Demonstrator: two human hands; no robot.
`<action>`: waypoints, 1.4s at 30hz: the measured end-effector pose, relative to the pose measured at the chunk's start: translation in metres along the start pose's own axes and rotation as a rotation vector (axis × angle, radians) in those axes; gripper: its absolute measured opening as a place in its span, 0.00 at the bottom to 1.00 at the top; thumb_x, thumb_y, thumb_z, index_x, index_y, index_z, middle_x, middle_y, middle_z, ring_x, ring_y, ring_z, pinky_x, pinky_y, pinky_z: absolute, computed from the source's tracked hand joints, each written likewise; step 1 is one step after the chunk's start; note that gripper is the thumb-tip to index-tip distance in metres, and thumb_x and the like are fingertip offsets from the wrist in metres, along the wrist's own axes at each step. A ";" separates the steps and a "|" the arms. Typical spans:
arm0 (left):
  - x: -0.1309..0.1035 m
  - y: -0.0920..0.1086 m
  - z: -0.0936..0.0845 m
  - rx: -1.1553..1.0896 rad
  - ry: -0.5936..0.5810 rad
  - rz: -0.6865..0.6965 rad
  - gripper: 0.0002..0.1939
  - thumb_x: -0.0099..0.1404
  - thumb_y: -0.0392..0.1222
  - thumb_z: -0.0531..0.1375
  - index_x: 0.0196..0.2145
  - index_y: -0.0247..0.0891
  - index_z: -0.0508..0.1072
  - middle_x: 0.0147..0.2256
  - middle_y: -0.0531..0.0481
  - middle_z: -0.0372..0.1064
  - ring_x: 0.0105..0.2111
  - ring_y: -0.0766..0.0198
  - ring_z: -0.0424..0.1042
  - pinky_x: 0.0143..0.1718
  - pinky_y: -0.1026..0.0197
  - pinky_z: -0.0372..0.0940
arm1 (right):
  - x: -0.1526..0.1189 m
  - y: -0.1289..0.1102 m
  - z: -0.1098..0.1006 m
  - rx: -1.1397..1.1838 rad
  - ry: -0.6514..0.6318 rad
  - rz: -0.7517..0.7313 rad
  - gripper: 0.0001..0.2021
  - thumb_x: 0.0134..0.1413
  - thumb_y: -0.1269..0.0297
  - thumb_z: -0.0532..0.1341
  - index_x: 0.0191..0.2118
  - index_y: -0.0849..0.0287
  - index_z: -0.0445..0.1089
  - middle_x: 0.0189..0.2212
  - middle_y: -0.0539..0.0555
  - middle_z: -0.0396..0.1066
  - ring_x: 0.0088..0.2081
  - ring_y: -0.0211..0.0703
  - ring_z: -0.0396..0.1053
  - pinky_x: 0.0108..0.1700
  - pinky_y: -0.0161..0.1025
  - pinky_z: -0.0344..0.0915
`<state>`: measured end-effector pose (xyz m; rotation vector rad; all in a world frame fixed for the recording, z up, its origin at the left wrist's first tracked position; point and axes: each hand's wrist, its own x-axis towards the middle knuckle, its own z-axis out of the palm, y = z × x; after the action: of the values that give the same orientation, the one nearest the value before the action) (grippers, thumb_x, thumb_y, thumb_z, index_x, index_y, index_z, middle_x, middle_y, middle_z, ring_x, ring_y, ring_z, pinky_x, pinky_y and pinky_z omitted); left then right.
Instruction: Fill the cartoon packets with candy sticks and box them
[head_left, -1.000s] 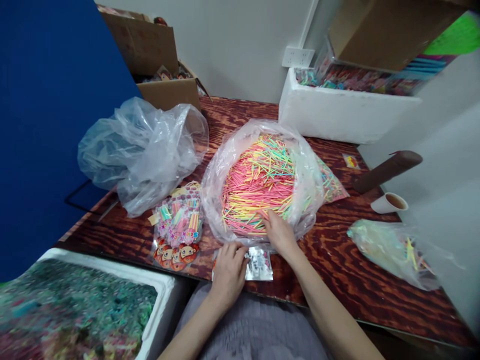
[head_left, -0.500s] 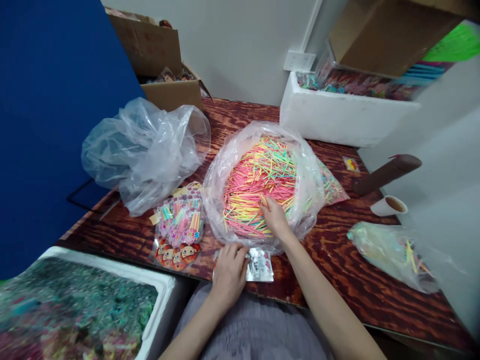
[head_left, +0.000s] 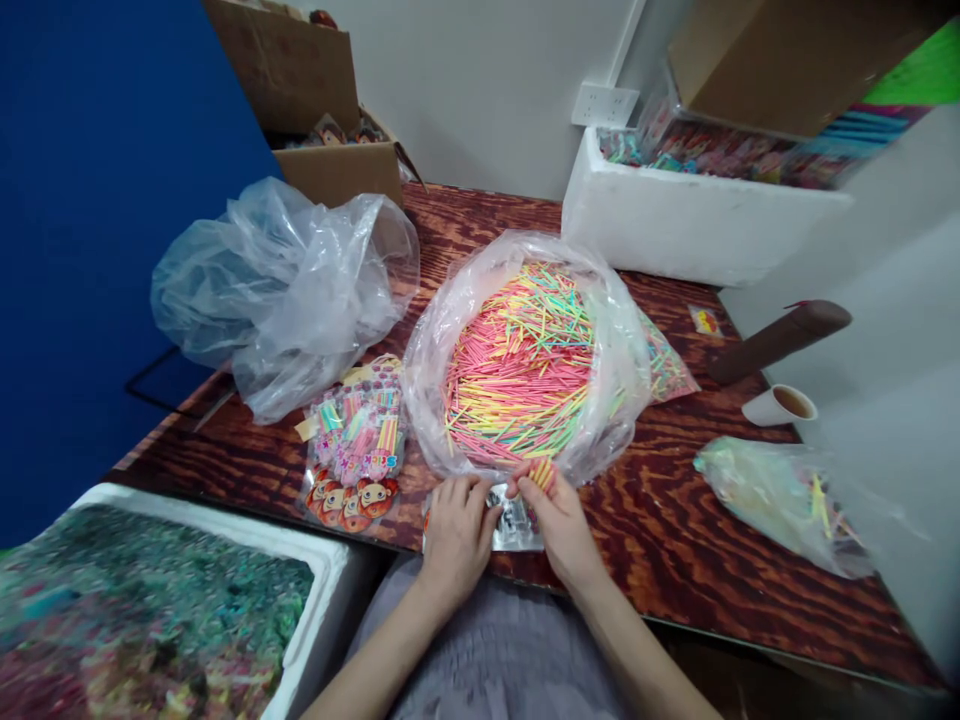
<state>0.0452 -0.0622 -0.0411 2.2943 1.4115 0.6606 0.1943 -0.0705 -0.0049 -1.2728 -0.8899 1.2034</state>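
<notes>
My right hand (head_left: 564,528) pinches a small bundle of yellow and pink sticks (head_left: 544,473) at the near rim of a clear plastic bag (head_left: 621,345). That bag stands wide open, full of loose thin sticks (head_left: 517,370) in pink, yellow and green. Beside it, at the table's front edge, my left hand (head_left: 456,530) has its fingers bent over a small silver packet (head_left: 515,532) lying flat. The packet is partly hidden under both hands. To the left lies a pile of clear printed packets (head_left: 352,440) with colored sticks and cartoon faces.
A crumpled clear bag (head_left: 300,290) lies at the left, before an open cardboard box (head_left: 337,175). White foam boxes stand at back right (head_left: 697,220) and front left (head_left: 330,560). On the right are a dark bottle (head_left: 780,343), a cup of brown liquid (head_left: 772,408) and another plastic bag (head_left: 772,500).
My right hand has come out of the bag of sticks, back toward me, with a small bundle in its fingers. My left hand stays at the silver packet.
</notes>
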 end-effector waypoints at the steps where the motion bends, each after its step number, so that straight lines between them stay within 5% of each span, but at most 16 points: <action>1: 0.000 0.000 -0.001 0.005 -0.007 0.004 0.13 0.68 0.42 0.55 0.49 0.41 0.68 0.45 0.44 0.68 0.46 0.53 0.65 0.46 0.51 0.61 | -0.007 0.008 0.001 -0.045 -0.002 -0.022 0.06 0.57 0.59 0.61 0.35 0.55 0.69 0.29 0.49 0.69 0.33 0.42 0.66 0.40 0.37 0.62; 5: 0.002 0.002 -0.004 0.042 -0.038 0.015 0.13 0.68 0.43 0.55 0.50 0.40 0.68 0.44 0.44 0.68 0.46 0.53 0.65 0.46 0.51 0.60 | -0.020 0.028 -0.004 -0.185 -0.026 -0.077 0.05 0.57 0.62 0.60 0.33 0.55 0.71 0.30 0.50 0.69 0.34 0.43 0.66 0.40 0.37 0.61; 14: 0.006 0.002 -0.007 0.052 -0.078 -0.008 0.13 0.67 0.38 0.56 0.49 0.40 0.69 0.41 0.46 0.67 0.43 0.55 0.65 0.43 0.54 0.60 | -0.025 0.028 -0.007 -0.275 -0.105 -0.154 0.10 0.63 0.60 0.56 0.37 0.52 0.75 0.35 0.53 0.72 0.38 0.47 0.68 0.44 0.40 0.61; 23: 0.015 -0.002 -0.015 -0.005 -0.142 0.058 0.13 0.61 0.44 0.64 0.44 0.43 0.70 0.38 0.49 0.66 0.43 0.54 0.65 0.44 0.53 0.58 | -0.013 0.006 -0.010 -0.200 -0.098 -0.213 0.11 0.62 0.63 0.56 0.40 0.50 0.77 0.38 0.53 0.74 0.42 0.49 0.69 0.48 0.42 0.61; 28: 0.015 -0.009 -0.014 -0.030 -0.072 0.042 0.03 0.65 0.40 0.60 0.34 0.39 0.71 0.32 0.49 0.66 0.37 0.57 0.66 0.39 0.57 0.58 | -0.006 -0.003 -0.009 -0.214 -0.081 -0.231 0.10 0.61 0.65 0.57 0.40 0.51 0.77 0.37 0.53 0.74 0.42 0.49 0.69 0.48 0.42 0.62; 31: 0.018 -0.014 -0.015 -0.013 -0.052 0.057 0.09 0.67 0.40 0.57 0.30 0.38 0.70 0.31 0.48 0.66 0.35 0.59 0.66 0.36 0.58 0.59 | -0.002 -0.007 -0.009 -0.215 -0.042 -0.229 0.10 0.62 0.64 0.57 0.38 0.52 0.76 0.35 0.53 0.74 0.41 0.48 0.69 0.46 0.41 0.62; 36: 0.026 -0.022 -0.017 0.122 -0.102 0.164 0.10 0.69 0.40 0.55 0.33 0.38 0.74 0.32 0.46 0.70 0.35 0.58 0.68 0.36 0.58 0.61 | 0.003 -0.005 -0.018 -0.188 0.127 -0.197 0.06 0.60 0.63 0.58 0.37 0.53 0.73 0.32 0.51 0.74 0.38 0.46 0.70 0.45 0.40 0.62; 42: 0.025 -0.032 -0.021 0.083 -0.061 0.285 0.19 0.68 0.29 0.50 0.54 0.38 0.69 0.35 0.47 0.73 0.35 0.59 0.69 0.36 0.59 0.63 | 0.002 0.003 -0.026 -0.183 0.191 -0.127 0.07 0.59 0.60 0.59 0.38 0.56 0.71 0.31 0.51 0.76 0.36 0.45 0.71 0.44 0.40 0.64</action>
<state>0.0198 -0.0247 -0.0357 2.5865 1.1140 0.6161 0.2192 -0.0748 -0.0119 -1.4288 -0.9408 0.9009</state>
